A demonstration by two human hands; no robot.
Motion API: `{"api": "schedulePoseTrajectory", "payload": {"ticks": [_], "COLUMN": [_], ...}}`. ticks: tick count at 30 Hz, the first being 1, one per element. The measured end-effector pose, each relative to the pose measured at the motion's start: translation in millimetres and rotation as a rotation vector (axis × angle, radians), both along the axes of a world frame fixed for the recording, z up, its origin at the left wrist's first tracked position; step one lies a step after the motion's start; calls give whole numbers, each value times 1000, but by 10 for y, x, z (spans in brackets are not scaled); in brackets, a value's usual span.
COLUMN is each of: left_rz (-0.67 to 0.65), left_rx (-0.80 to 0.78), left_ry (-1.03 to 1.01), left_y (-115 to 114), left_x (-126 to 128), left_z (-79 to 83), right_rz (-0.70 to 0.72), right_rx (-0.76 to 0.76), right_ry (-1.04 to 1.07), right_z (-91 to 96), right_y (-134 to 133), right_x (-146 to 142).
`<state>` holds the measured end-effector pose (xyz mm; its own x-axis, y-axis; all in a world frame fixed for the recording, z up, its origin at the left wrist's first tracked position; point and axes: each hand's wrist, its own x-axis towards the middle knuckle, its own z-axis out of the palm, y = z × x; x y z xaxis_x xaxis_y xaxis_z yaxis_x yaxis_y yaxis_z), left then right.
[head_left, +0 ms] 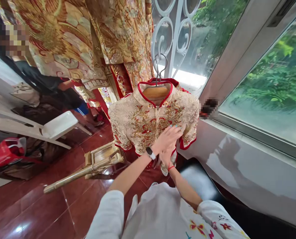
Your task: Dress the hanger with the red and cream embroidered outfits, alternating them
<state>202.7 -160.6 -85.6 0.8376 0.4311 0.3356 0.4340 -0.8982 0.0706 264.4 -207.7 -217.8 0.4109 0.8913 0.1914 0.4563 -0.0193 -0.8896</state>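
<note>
A cream short-sleeved jacket (135,121) with gold beading, red trim and a front zip hangs upright from a hanger (161,71) with a metal hook. My left hand (168,136), a watch at its wrist, lies across the lower front of the jacket with its fingers stretched out. Below and partly behind it is my right hand (165,156), with a red string at the wrist. It is close to the jacket's hem, and its fingers are mostly hidden. Another red-trimmed garment shows behind the jacket's collar.
Gold embroidered garments (63,36) hang at upper left. A bamboo chair (105,157) and a white plastic chair (62,124) stand to the left, where a person is partly visible. A black seat (197,179) is at lower right, below the window (269,83). White scrolled metalwork (175,33) rises behind.
</note>
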Motion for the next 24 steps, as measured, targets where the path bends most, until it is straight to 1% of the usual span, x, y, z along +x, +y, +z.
{"api": "schedulePoseTrajectory", "payload": {"ticks": [1,3,4,5,6,7,8,9,10,12,14,16,18,20,22,23,24], "left_rz": [14,49,65,78,80,81,84,85,87,95,117,155,192,212,204,184,154], "left_rx": [69,176,210,229,234,225,211,194,179,160,141,98,47,16,17,32,56], "left_ry": [-9,-33,-34,-22,5,42,80,112,132,129,91,54,33,39,70,92,115], "left_y": [143,399,510,607,690,757,808,844,869,899,932,983,1044,1083,1067,1035,993], "left_x": [82,264,364,466,567,660,742,809,863,940,1000,1062,1116,1137,1117,1098,1080], "left_z": [311,915,1178,1397,1566,1682,1749,1775,1773,1736,1721,1756,1820,1875,1889,1877,1851], "right_rz": [-134,-445,-512,-492,-394,-295,-249,-222,-224,-232,-175,-104,-79,-57,-44,-83,-159], "right_rx": [83,332,428,492,522,532,543,548,552,551,534,513,494,452,427,438,459], "right_ry": [1,-23,-21,-1,24,47,79,104,120,107,54,23,37,36,0,-21,-33], "right_z": [107,394,559,722,871,996,1094,1163,1208,1252,1281,1331,1399,1444,1393,1311,1183], "right_y": [-14,50,130,233,345,454,547,616,659,677,656,654,682,687,593,498,378], "right_x": [159,578,810,1036,1240,1414,1552,1656,1734,1841,1933,2026,2098,2111,2028,1942,1829]}}
